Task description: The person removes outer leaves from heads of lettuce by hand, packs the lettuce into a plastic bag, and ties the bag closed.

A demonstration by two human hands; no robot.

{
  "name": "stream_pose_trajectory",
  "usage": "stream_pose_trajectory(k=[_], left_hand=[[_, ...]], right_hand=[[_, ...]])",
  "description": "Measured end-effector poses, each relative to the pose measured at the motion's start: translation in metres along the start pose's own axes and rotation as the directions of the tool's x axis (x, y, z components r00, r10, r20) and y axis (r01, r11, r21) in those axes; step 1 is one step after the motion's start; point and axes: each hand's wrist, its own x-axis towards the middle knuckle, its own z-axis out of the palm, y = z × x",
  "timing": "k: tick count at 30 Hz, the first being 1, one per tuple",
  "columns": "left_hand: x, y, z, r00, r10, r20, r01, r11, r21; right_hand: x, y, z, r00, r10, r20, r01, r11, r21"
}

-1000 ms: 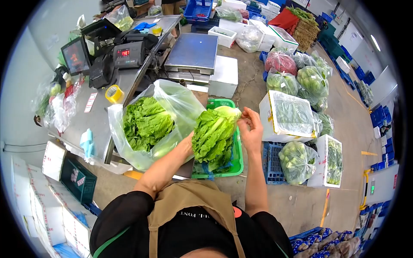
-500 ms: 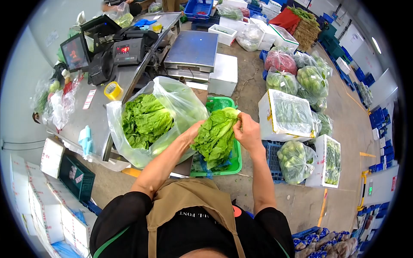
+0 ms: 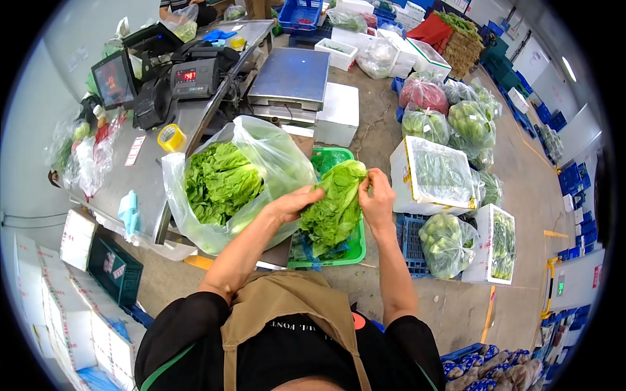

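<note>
A head of leafy green lettuce is held up between my hands, its pale stem end pointing up and away from me. My left hand grips its left side, thumb over the leaves and the other fingers partly hidden. At the upper right edge, my right hand pinches a leaf near the stem. Below the lettuce is a green crate with wrapped produce partly visible inside. To the left, a clear plastic bag stands wide open around more lettuce.
A metal table on the left carries yellow tape and a weighing display. Ahead stands a platform scale beside a white foam box. Bagged vegetables and a white box line the right.
The lettuce has turned, showing a broader, smoother leaf side. My left hand has shifted slightly right, with its thumb now over the leaves. My right hand stays near the stem end.
</note>
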Motion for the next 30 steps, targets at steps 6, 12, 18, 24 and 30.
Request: stream_pose_trajectory(k=[6, 12, 18, 24, 30], left_hand=[[-0.007, 0.006, 0.009, 0.999, 0.034, -0.001, -0.033, 0.992, 0.122], [-0.018, 0.007, 0.009, 1.0, 0.024, 0.012, -0.025, 0.993, 0.113], [-0.024, 0.007, -0.007, 1.0, 0.017, 0.023, -0.019, 0.996, 0.088], [-0.026, 0.003, -0.018, 0.999, 0.017, 0.034, -0.019, 0.998, 0.06], [-0.038, -0.011, -0.042, 0.998, 0.06, 0.016, -0.055, 0.973, -0.222]], right_hand=[[0.005, 0.005, -0.003, 0.99, -0.025, 0.139, 0.014, 0.996, 0.083], [0.001, 0.018, -0.004, 0.968, 0.18, 0.176, -0.22, 0.945, 0.242], [0.001, 0.02, -0.008, 0.897, 0.293, 0.33, -0.405, 0.844, 0.351], [-0.004, 0.033, -0.008, 0.813, 0.331, 0.478, -0.551, 0.704, 0.449], [0.011, 0.035, -0.035, 0.655, 0.384, 0.651, -0.742, 0.167, 0.649]])
